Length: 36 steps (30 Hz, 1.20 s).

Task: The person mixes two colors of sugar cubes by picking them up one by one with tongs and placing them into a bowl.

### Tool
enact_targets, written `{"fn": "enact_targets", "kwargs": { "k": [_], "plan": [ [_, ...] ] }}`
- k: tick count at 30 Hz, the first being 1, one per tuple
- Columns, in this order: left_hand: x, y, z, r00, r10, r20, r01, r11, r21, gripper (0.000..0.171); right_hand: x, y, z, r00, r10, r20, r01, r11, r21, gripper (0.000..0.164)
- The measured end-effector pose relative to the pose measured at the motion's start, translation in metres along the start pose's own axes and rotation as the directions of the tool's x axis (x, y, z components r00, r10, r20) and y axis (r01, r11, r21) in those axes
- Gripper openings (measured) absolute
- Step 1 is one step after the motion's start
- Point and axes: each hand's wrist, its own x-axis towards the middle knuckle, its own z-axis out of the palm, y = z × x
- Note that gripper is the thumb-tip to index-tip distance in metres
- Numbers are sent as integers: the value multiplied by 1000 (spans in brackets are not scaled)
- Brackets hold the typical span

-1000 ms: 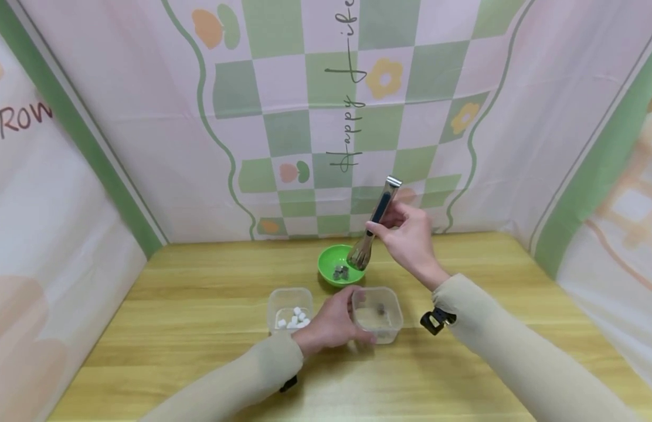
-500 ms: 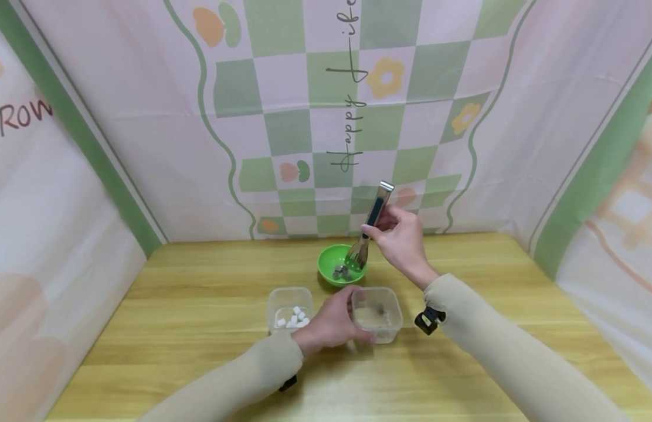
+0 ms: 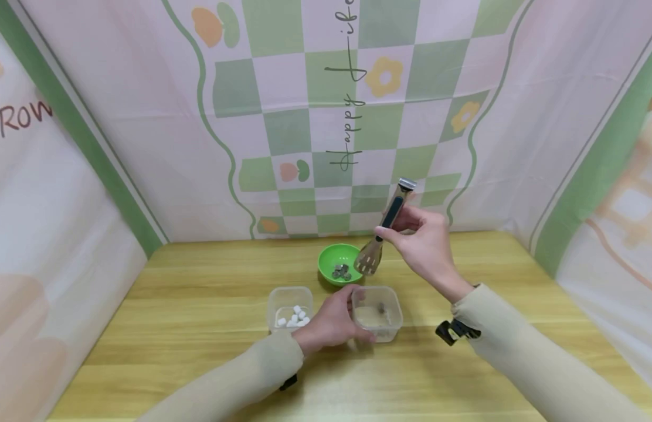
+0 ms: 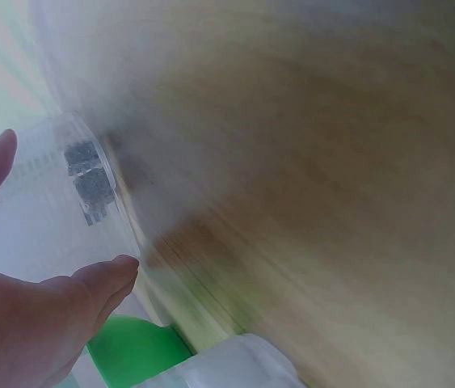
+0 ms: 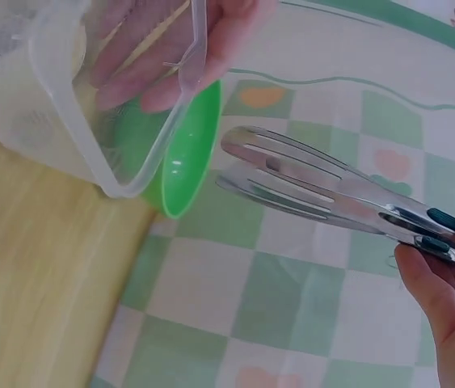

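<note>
My right hand (image 3: 425, 249) pinches a pair of metal tongs (image 3: 392, 212) by their dark grips, tips pointing down beside the right rim of a green bowl (image 3: 328, 259). In the right wrist view the tongs' tips (image 5: 247, 145) stand slightly apart with nothing between them. Several small grey pieces (image 3: 340, 272) lie in the bowl. My left hand (image 3: 331, 321) holds a clear plastic container (image 3: 397, 319) at its left side, thumb in front and fingers behind. A few grey cube-like pieces (image 4: 91, 184) show through its wall in the left wrist view.
A second clear container (image 3: 274, 300) with several white cubes (image 3: 295, 319) stands left of my left hand. All of it rests on a wooden table (image 3: 199, 305). Behind the table hangs a checkered cloth (image 3: 331, 135), with cloth walls at both sides.
My right hand lowered the tongs leftward into the bowl, then drew them back right, out beside its rim. The grey pieces in the bowl show more plainly now. My left hand stays put.
</note>
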Motion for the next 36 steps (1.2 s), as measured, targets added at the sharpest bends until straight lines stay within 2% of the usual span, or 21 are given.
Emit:
{"fn": "enact_targets", "kwargs": {
  "k": [3,7,14,21,28,36],
  "plan": [
    [0,0,1,1000,-8,-2,8,1000,-9,91,-6,-5,-9,1000,-15,3,15,1000,-13,16],
    [-1,0,2,1000,-20,-9,20,1000,-15,92,-18,-9,-19,1000,4,27,-4,1000,-13,16],
    [-1,1,2,1000,-23,-5,23,999,-27,94,-39,-10,-23,995,33,92,-34,999,10,17],
    [0,2,2,1000,-16,-2,15,1000,-22,94,-53,0,-12,992,-10,126,4,999,49,23],
    [-2,2,1,1000,28,-4,-28,999,-19,90,-64,8,-1,985,-33,172,34,999,-3,25],
    [-1,2,1,1000,9,-7,-9,1000,-13,91,-66,14,5,980,-27,199,24,1000,20,25]
  ]
}}
